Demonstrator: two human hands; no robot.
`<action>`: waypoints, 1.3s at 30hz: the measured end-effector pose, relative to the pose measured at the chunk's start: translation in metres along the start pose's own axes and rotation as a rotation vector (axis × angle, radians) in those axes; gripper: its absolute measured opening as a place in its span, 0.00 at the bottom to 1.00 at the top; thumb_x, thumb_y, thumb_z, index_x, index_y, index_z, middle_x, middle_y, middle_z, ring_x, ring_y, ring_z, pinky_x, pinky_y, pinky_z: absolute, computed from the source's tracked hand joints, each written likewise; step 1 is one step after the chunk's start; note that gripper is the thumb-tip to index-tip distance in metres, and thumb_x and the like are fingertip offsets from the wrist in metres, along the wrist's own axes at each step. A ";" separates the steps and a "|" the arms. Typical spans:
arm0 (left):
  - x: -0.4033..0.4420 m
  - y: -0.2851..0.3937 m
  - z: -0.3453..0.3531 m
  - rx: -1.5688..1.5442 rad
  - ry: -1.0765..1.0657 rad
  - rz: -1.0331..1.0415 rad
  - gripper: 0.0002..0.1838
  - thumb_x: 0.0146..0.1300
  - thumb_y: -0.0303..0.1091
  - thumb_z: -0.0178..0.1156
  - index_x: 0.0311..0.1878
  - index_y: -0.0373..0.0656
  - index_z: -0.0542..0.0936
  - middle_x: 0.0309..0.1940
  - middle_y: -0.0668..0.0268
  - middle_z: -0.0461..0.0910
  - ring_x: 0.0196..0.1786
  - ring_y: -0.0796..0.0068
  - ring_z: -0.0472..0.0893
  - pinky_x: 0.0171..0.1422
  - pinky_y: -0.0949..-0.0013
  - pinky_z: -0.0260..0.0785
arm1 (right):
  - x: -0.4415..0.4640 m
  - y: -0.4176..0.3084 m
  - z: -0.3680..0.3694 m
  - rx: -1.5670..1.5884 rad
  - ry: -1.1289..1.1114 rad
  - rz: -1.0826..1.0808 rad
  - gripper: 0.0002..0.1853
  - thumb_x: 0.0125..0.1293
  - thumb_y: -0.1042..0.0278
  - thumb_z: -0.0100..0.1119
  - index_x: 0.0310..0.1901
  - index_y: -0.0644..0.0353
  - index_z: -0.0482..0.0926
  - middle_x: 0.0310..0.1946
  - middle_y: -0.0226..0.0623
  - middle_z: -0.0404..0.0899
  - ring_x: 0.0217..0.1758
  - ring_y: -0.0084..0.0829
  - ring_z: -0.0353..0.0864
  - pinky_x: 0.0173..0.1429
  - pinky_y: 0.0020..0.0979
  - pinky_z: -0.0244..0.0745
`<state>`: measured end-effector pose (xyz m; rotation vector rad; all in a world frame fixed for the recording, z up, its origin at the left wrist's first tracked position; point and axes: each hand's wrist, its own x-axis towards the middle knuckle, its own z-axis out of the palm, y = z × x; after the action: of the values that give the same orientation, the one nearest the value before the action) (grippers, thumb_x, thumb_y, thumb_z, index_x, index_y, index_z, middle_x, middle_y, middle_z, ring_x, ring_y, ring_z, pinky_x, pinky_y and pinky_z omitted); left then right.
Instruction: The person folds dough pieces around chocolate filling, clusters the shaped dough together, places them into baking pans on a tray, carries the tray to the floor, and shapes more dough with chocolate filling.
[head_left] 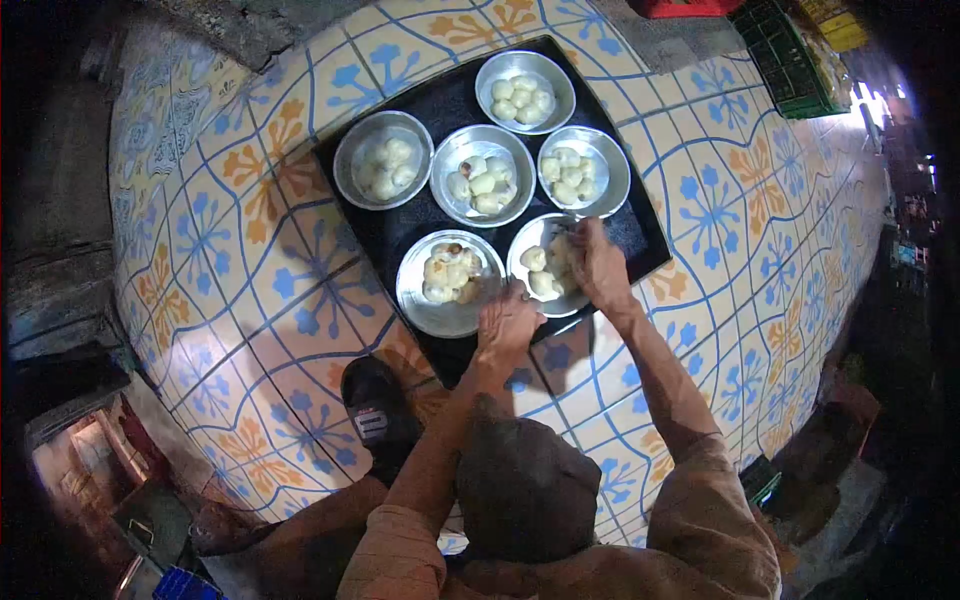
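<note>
All six bowls [360,150] on the black tray [455,105] hold pale lumps [484,184], none left without — my left hand [507,320] and right hand [600,268] curl by the near-right bowl's [526,238] rim, how tightly closed I can't tell.

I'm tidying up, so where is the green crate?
Head view, upper right: the green crate sits past the black tray, right of the red object.

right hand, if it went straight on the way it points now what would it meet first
Probably the near rim of the round silver metal bowl with pale rounded lumps, just beyond the right hand's fingertips; its height over that rim is unclear.
</note>
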<state>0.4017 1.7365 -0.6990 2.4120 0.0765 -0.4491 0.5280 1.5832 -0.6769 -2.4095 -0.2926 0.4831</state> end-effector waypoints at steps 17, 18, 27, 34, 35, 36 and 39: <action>0.006 0.005 -0.006 0.032 0.034 0.002 0.12 0.56 0.39 0.70 0.33 0.38 0.87 0.47 0.54 0.79 0.49 0.52 0.83 0.51 0.50 0.75 | 0.003 0.016 0.012 0.072 -0.050 -0.224 0.24 0.65 0.76 0.55 0.63 0.61 0.66 0.51 0.51 0.82 0.57 0.50 0.83 0.59 0.42 0.78; 0.008 0.006 -0.007 0.053 0.046 -0.001 0.12 0.57 0.39 0.70 0.33 0.38 0.87 0.47 0.54 0.79 0.49 0.52 0.83 0.51 0.51 0.76 | 0.001 0.013 0.006 0.134 0.067 -0.247 0.24 0.65 0.77 0.55 0.63 0.62 0.66 0.51 0.51 0.82 0.56 0.48 0.84 0.59 0.42 0.78; -0.020 0.010 -0.041 -0.120 0.274 -0.073 0.24 0.60 0.39 0.69 0.59 0.42 0.80 0.66 0.52 0.71 0.62 0.46 0.76 0.64 0.50 0.71 | -0.076 0.033 0.008 0.545 0.872 0.118 0.29 0.69 0.73 0.53 0.70 0.64 0.57 0.64 0.50 0.64 0.63 0.40 0.72 0.64 0.40 0.69; -0.074 -0.089 -0.053 -0.127 0.985 -0.406 0.26 0.65 0.33 0.64 0.63 0.32 0.73 0.56 0.47 0.75 0.52 0.49 0.78 0.53 0.54 0.72 | -0.077 0.017 0.048 0.918 0.901 0.414 0.41 0.68 0.71 0.58 0.74 0.56 0.43 0.62 0.50 0.62 0.51 0.33 0.74 0.50 0.34 0.76; -0.077 -0.097 -0.055 -0.240 0.833 -0.443 0.23 0.66 0.32 0.63 0.61 0.30 0.74 0.54 0.47 0.76 0.49 0.49 0.79 0.52 0.55 0.72 | -0.077 0.017 0.048 1.020 0.938 0.448 0.43 0.66 0.68 0.63 0.74 0.56 0.43 0.60 0.49 0.64 0.48 0.32 0.75 0.49 0.35 0.76; -0.076 -0.103 -0.054 -0.353 0.673 -0.474 0.21 0.67 0.30 0.62 0.60 0.28 0.74 0.52 0.47 0.77 0.47 0.49 0.80 0.51 0.56 0.72 | -0.076 0.015 0.047 1.027 0.926 0.446 0.45 0.66 0.66 0.64 0.74 0.56 0.43 0.61 0.50 0.63 0.48 0.32 0.74 0.49 0.35 0.76; -0.065 -0.119 -0.034 -0.288 0.894 -0.385 0.20 0.66 0.33 0.64 0.57 0.32 0.78 0.38 0.49 0.83 0.42 0.50 0.82 0.48 0.53 0.72 | -0.081 0.012 0.034 0.903 0.852 0.488 0.49 0.64 0.59 0.69 0.75 0.59 0.42 0.62 0.51 0.62 0.54 0.36 0.72 0.54 0.36 0.75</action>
<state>0.3304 1.8538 -0.7261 2.1237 0.9305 0.4787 0.4415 1.5668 -0.6873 -1.5566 0.7439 -0.2221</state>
